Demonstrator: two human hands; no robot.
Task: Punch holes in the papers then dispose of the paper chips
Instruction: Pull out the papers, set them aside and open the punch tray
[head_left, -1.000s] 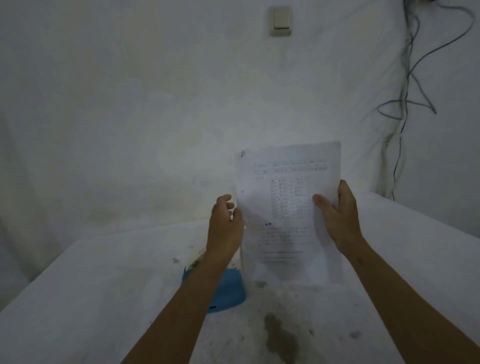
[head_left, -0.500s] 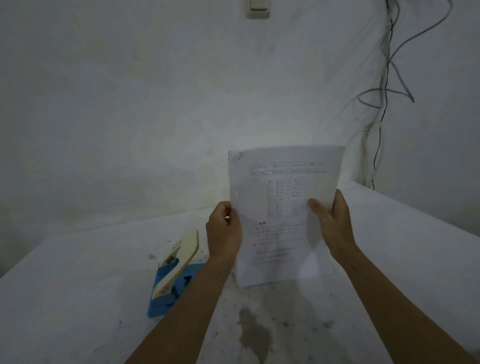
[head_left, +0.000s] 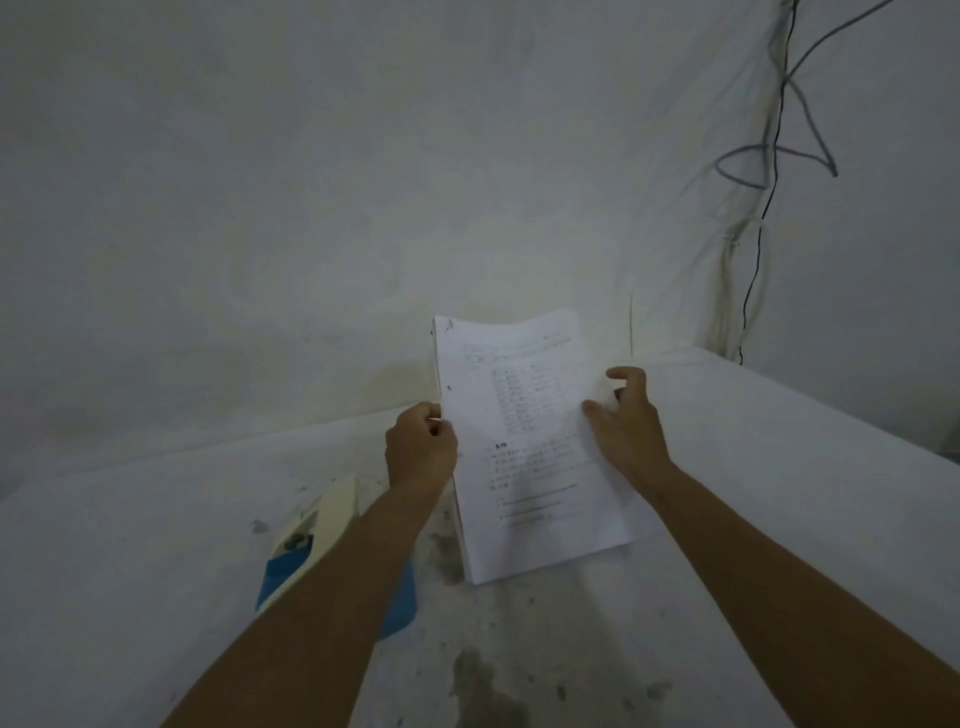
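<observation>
A thin stack of printed white papers (head_left: 530, 447) leans back over the white table (head_left: 779, 467), its lower edge low near the surface. A small dark hole shows near its left margin. My left hand (head_left: 421, 447) pinches the stack's left edge. My right hand (head_left: 626, 415) rests on the right side of the sheets with its fingers spread and lifted. A hole punch (head_left: 317, 540) with a blue base and a cream lever stands on the table at the left, partly hidden behind my left forearm.
A white wall rises right behind the table. Grey and black cables (head_left: 769, 171) hang down the wall at the right corner. Dark stains (head_left: 483, 686) mark the table surface in front of me.
The papers have come down from upright to leaning back low over the table. My right hand has loosened, with its fingers now spread on the sheet. The view has tilted down.
</observation>
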